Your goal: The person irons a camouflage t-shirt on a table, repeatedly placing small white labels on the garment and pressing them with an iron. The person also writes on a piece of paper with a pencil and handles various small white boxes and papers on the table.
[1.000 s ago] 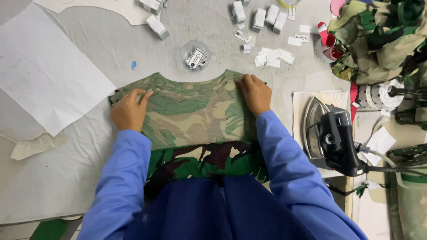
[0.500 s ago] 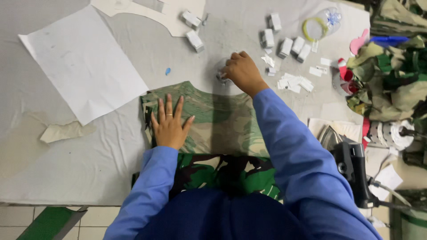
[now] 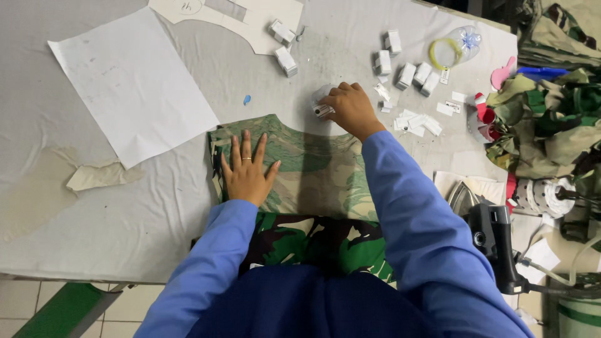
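My left hand (image 3: 246, 170) lies flat, fingers spread, on one camouflage cloth (image 3: 294, 169). My right hand (image 3: 350, 109) curls over a small clear cup (image 3: 320, 103); about seven white boxes (image 3: 383, 61) beyond, one iron (image 3: 485, 219) right.

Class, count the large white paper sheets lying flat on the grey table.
1: the white paper sheet lies upper left, beyond the left hand. A cream pattern piece lies further back.
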